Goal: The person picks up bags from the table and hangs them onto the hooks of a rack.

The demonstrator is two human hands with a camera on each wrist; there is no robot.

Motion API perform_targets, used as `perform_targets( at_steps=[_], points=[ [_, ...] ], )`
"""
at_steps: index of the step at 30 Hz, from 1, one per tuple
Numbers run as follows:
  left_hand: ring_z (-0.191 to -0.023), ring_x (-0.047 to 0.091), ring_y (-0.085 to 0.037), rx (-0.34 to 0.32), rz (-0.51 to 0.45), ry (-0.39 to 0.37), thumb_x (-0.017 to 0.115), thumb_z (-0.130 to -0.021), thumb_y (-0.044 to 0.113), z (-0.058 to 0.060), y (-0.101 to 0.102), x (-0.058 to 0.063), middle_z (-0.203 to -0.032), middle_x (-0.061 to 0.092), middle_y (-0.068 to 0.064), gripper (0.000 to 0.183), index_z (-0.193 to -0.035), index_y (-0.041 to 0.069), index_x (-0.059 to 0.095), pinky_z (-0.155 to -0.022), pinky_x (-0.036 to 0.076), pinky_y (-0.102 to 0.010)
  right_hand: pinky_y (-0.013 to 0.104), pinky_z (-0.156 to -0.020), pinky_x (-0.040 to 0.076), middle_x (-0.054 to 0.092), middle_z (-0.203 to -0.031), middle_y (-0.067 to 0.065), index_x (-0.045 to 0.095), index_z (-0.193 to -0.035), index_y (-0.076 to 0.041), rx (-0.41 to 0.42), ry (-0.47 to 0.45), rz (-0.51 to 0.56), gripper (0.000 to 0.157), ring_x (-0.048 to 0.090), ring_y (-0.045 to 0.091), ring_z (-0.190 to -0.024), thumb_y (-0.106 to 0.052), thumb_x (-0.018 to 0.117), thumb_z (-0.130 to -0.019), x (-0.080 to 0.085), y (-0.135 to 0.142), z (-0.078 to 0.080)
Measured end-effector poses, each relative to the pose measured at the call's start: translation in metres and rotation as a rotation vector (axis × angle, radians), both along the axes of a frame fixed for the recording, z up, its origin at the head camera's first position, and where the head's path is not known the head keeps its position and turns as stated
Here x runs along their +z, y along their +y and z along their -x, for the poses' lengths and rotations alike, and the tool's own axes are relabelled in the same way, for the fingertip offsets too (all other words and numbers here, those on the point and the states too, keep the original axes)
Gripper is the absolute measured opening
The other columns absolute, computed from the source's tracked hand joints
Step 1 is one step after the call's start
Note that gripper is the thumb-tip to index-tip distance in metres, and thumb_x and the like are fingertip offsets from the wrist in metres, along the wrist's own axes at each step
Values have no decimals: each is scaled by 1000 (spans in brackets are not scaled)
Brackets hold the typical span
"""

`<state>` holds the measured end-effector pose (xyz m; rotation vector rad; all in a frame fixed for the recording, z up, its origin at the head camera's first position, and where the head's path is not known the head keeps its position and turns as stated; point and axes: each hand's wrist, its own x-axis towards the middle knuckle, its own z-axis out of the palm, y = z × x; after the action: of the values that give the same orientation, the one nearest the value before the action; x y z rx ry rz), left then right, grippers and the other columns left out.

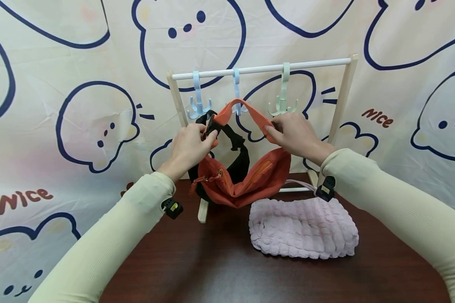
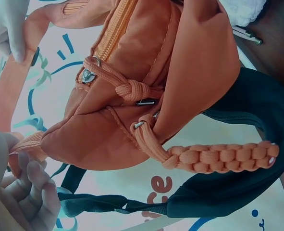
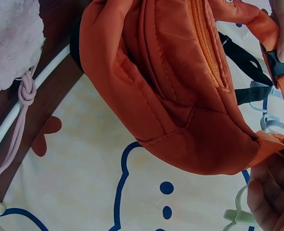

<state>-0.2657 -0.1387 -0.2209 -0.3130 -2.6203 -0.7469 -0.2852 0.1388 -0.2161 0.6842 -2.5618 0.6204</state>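
An orange waist bag (image 1: 235,191) hangs in the air between my two hands, its strap (image 1: 252,113) arching up in front of the rack. At the left end, my left hand (image 1: 189,145) pinches the strap beside a black buckle (image 3: 279,66). My right hand (image 1: 296,134) grips the strap's other end, thumb on the webbing. An orange zipper (image 2: 115,31) runs across the bag's front, and a braided cord pull (image 2: 223,158) dangles from its left side. Behind it, a black bag (image 1: 241,164) with a dark strap is partly hidden, overlapping the left hook.
A wooden-legged rack with a white bar (image 1: 318,64) stands at the back. It carries a blue hook (image 1: 198,94), another blue hook (image 1: 236,80) and a green hook (image 1: 284,90). A pink puffy bag (image 1: 303,229) lies front right on the dark table (image 1: 197,261).
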Motion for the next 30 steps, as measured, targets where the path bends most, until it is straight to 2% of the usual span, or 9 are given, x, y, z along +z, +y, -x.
perform_targets(
  at_steps=[5, 19, 30],
  points=[
    [-51, 50, -16, -8, -2, -25, 56, -103, 39, 1, 2, -1, -63, 57, -2, 33, -92, 10, 68, -47, 36, -26, 31, -54, 40, 64, -69, 7, 75, -100, -5, -4, 0, -1, 25, 52, 20, -60, -25, 61, -101, -2, 0, 3],
    [-54, 51, -18, -3, 12, 9, 57, -102, 37, 7, 7, 0, -65, 57, -4, 33, -86, 10, 67, -48, 36, -27, 30, -55, 41, 65, -69, 7, 75, -97, -5, -10, 17, -27, 25, 55, 20, -61, -25, 61, -101, -2, -4, 4],
    [-54, 51, -18, -1, 13, 1, 57, -102, 37, 8, 7, -1, -64, 55, -3, 33, -87, 10, 67, -48, 36, -27, 30, -55, 41, 64, -71, 8, 75, -97, -5, -6, -1, -20, 24, 54, 20, -62, -24, 61, -101, -5, -5, 7]
  ],
)
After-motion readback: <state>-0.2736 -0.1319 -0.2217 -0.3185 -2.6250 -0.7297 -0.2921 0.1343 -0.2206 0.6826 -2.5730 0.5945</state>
